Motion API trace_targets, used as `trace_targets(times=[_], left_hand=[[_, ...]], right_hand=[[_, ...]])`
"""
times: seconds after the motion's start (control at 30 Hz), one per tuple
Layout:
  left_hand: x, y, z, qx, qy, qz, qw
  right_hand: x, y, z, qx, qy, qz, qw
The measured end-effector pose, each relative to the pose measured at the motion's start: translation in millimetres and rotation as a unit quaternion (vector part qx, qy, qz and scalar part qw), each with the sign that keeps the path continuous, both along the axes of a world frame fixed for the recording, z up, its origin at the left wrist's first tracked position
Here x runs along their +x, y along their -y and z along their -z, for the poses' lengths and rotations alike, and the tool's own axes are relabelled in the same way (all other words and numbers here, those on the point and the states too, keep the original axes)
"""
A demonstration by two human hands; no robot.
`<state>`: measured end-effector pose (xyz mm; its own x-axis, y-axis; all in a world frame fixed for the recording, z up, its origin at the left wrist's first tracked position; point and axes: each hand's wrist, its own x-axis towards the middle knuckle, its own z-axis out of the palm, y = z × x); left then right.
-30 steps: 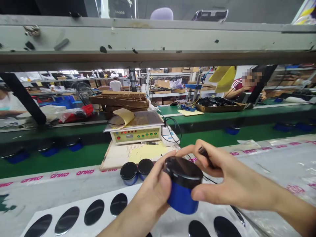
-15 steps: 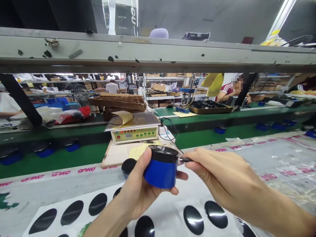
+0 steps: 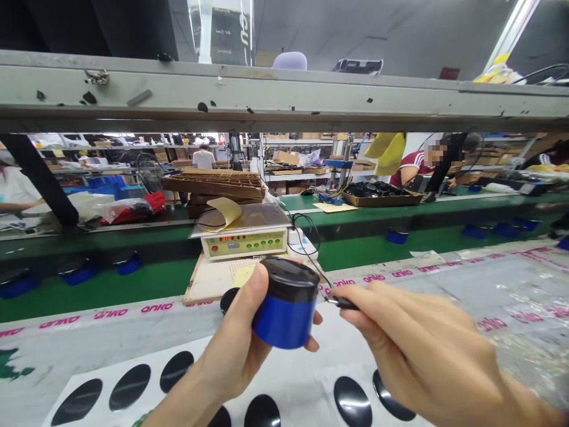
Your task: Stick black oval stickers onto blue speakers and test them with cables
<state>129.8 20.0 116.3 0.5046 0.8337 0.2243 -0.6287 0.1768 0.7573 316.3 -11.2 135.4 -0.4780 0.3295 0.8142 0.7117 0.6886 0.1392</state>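
My left hand (image 3: 242, 338) is wrapped round a blue cylindrical device (image 3: 284, 317) with a glossy black top, tilted slightly, thumb on its upper left edge. In my right hand (image 3: 413, 338), thumb and fingers pinch a black plug (image 3: 343, 303) with a metal tip and a thin cable. The plug tip is just right of the device, apart from it. Below lies a white sheet (image 3: 306, 379) with several black oval discs. Another dark round piece (image 3: 227, 299) is partly hidden behind my left hand.
Behind the hands, a tester box (image 3: 244, 243) with buttons and lights stands on a board. Blue and black devices (image 3: 76, 271) sit on the green conveyor (image 3: 351, 249). A grey shelf beam (image 3: 267, 95) crosses above. A person in a maroon top (image 3: 411, 166) is at the back right.
The plug has come away from the device's side as my right hand moved slightly right and down. The device in my left hand has shifted a little left and down.
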Motion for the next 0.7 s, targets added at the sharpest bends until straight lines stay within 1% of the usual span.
trace_targets(times=[0.07,0.1,0.2,0.27,0.33,0.37,0.4,0.43,0.47,0.5,0.53,0.57,0.6,0.63,0.67,0.7], left_hand=[[0,-1,0.4,0.009,-0.008,0.003,1.000],[0,-2,0.5,0.016,-0.020,-0.008,1.000],[1,0,0.1,0.057,-0.097,-0.070,0.991],[1,2,-0.9,0.104,-0.153,-0.114,0.976],[1,5,-1.9,0.158,-0.197,-0.143,0.957],[0,6,-2.1,0.189,-0.225,-0.152,0.944],[0,7,-1.7,0.227,-0.259,-0.168,0.924],[-1,7,-0.8,0.279,-0.299,-0.195,0.891],[-2,6,0.7,0.341,-0.344,-0.234,0.843],[-3,6,2.7,0.408,-0.386,-0.282,0.777],[-4,4,4.8,0.474,-0.418,-0.332,0.701],[-5,3,6.7,0.533,-0.434,-0.373,0.623],[-5,2,8.1,0.583,-0.436,-0.399,0.558],[-4,1,8.5,0.625,-0.427,-0.411,0.508],[-4,0,7.8,0.662,-0.405,-0.415,0.475],[-2,0,6.0,0.692,-0.381,-0.413,0.453]], right_hand=[[-1,0,-0.1,0.017,0.023,-0.004,1.000],[0,-1,0.1,0.028,0.038,0.004,0.999],[2,0,1.9,0.054,0.090,0.044,0.993],[3,1,4.4,0.061,0.108,0.056,0.991],[3,1,8.1,0.049,0.097,0.045,0.993],[2,0,10.7,0.026,0.077,0.031,0.996],[1,-2,13.7,-0.012,0.050,0.014,0.999],[1,-4,17.3,-0.061,0.020,-0.008,0.998],[0,-6,21.5,-0.112,-0.014,-0.032,0.993],[0,-9,26.4,-0.157,-0.049,-0.051,0.985],[0,-11,31.8,-0.189,-0.082,-0.063,0.976],[0,-13,37.4,-0.208,-0.112,-0.071,0.969],[0,-13,43.0,-0.219,-0.138,-0.073,0.963],[1,-13,48.2,-0.228,-0.158,-0.072,0.958],[2,-12,52.6,-0.239,-0.171,-0.070,0.953],[2,-10,55.9,-0.248,-0.178,-0.070,0.950]])
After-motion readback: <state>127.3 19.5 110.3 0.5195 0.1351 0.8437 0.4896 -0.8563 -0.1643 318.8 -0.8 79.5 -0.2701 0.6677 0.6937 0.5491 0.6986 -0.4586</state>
